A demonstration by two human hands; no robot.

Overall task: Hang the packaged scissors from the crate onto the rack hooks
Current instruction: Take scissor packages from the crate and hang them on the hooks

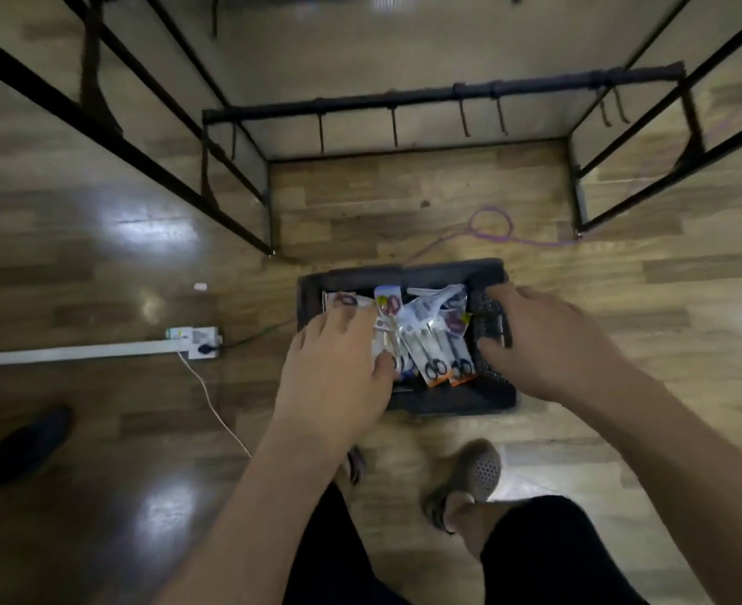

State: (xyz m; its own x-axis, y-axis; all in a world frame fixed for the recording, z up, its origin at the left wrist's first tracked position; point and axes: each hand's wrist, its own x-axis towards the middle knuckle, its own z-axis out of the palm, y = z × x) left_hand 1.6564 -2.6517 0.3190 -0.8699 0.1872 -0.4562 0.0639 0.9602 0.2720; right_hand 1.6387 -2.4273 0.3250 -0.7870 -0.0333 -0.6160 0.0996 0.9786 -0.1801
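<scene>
Clear plastic packs of scissors point(430, 342) lay heaped in a dark crate point(447, 401) on the wooden floor point(404, 198). Your left hand point(338, 369) rested on the packs at the left, fingers fairly straight, gripping none yet. Your right hand point(552, 338) clutched the crate's right wall. Beyond stood the black rack point(404, 100), its visible hooks point(463, 120) bare. You seemed to be at the picking step; next you would need to pinch one pack and lift it clear.
</scene>
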